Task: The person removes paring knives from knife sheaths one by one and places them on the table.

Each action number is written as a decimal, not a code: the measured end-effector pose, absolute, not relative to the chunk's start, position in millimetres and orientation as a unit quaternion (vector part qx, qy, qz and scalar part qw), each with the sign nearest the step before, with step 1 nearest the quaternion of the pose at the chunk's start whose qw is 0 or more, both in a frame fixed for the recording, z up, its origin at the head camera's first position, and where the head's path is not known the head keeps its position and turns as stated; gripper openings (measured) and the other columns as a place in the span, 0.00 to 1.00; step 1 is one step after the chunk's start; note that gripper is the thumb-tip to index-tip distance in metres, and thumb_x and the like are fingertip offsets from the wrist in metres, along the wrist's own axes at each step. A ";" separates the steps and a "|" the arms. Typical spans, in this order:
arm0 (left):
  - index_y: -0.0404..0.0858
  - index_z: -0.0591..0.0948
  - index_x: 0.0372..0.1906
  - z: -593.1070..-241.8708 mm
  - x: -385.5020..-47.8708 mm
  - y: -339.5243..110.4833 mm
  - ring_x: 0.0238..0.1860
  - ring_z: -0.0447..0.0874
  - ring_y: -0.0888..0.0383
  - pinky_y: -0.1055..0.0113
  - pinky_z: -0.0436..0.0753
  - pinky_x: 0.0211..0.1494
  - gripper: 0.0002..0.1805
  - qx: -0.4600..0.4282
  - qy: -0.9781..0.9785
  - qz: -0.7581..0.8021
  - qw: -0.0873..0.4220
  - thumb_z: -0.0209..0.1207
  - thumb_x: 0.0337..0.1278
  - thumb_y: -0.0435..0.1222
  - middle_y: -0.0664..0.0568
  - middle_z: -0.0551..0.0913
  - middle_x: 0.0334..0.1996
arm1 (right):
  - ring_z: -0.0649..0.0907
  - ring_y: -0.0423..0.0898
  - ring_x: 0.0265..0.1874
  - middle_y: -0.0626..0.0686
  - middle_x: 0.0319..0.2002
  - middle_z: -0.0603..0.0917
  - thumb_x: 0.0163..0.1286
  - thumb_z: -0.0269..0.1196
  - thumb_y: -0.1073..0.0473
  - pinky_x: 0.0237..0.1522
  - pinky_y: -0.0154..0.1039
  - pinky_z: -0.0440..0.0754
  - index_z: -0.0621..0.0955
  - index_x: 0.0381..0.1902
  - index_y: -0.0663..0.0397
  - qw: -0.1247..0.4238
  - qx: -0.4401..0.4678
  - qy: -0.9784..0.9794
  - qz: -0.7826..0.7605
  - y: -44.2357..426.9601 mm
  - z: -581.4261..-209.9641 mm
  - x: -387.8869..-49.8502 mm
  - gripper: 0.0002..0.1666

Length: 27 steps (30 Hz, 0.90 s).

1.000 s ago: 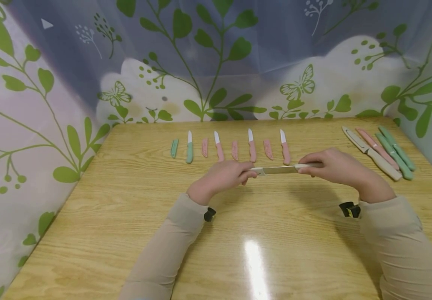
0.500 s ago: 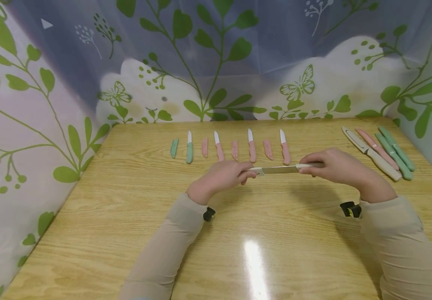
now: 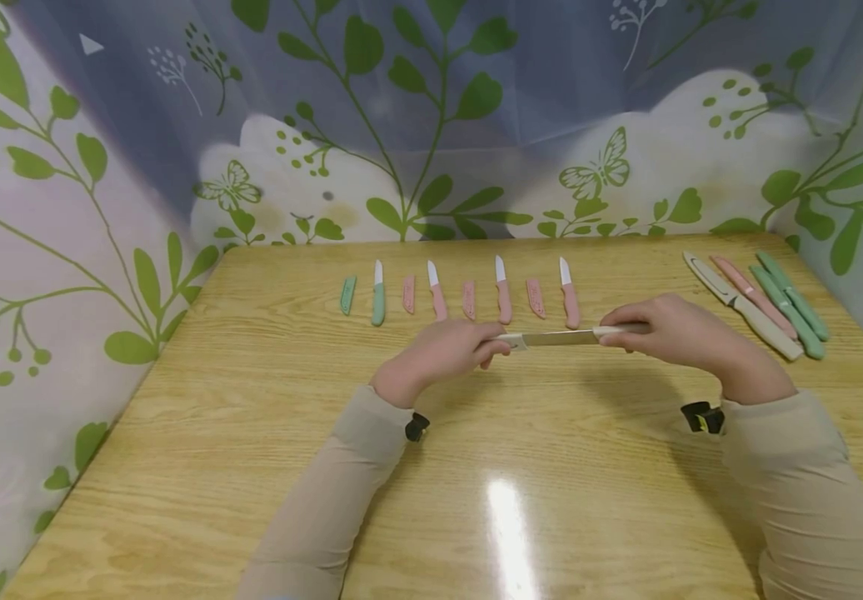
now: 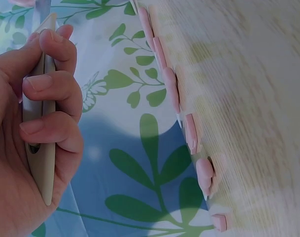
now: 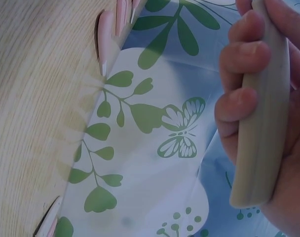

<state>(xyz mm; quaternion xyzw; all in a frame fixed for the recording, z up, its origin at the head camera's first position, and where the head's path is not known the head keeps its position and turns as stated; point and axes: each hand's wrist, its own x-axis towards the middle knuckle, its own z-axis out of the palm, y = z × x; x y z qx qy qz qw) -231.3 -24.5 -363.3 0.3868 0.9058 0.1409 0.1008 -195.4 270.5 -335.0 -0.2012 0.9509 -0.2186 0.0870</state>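
Above the table's middle, my left hand (image 3: 450,350) grips a cream knife sheath (image 4: 45,168), fingers curled round it in the left wrist view. My right hand (image 3: 664,329) holds the cream handle (image 5: 263,123) of a knife. Between the hands the knife's bare blade (image 3: 559,338) spans level toward the sheath's mouth; how much of it lies inside is hidden. Just beyond my hands lies a row: a green sheath (image 3: 348,296), a green paring knife (image 3: 378,296), then pink sheaths (image 3: 536,298) alternating with pink paring knives (image 3: 569,300), blades pointing away.
At the far right of the wooden table (image 3: 251,467) lie a sheathed cream knife (image 3: 765,327), a pink knife (image 3: 761,304) and two green knives (image 3: 791,304), close together. A leaf-patterned cloth (image 3: 439,125) stands along the back edge and the sides.
My hands have eased very slightly apart, the right one shifting a little to the right, so a bit more blade shows. The row and the knives at the right have stayed put.
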 end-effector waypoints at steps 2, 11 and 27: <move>0.41 0.79 0.43 -363.2 -231.3 -24.7 0.23 0.71 0.63 0.69 0.72 0.32 0.18 0.387 0.905 0.142 0.101 0.44 0.75 0.48 0.56 0.81 0.29 | 0.84 0.40 0.34 0.54 0.45 0.87 0.71 0.60 0.48 0.40 0.47 0.81 0.83 0.52 0.55 0.087 -0.202 0.951 -0.219 270.7 -335.2 -195.4 0.21; 0.42 0.79 0.41 -366.0 -233.0 -26.3 0.23 0.71 0.63 0.69 0.72 0.33 0.18 0.388 0.905 0.143 0.102 0.44 0.74 0.49 0.57 0.80 0.29 | 0.85 0.42 0.36 0.55 0.47 0.86 0.71 0.60 0.48 0.41 0.48 0.82 0.84 0.51 0.53 0.094 -0.200 0.947 -0.231 272.0 -333.1 -194.6 0.19; 0.42 0.79 0.46 -364.4 -233.2 -26.8 0.24 0.73 0.62 0.68 0.73 0.33 0.19 0.384 0.907 0.137 0.107 0.43 0.75 0.49 0.57 0.81 0.30 | 0.84 0.41 0.35 0.54 0.45 0.87 0.71 0.60 0.46 0.40 0.47 0.82 0.84 0.51 0.52 0.100 -0.191 0.949 -0.232 275.0 -331.7 -194.7 0.20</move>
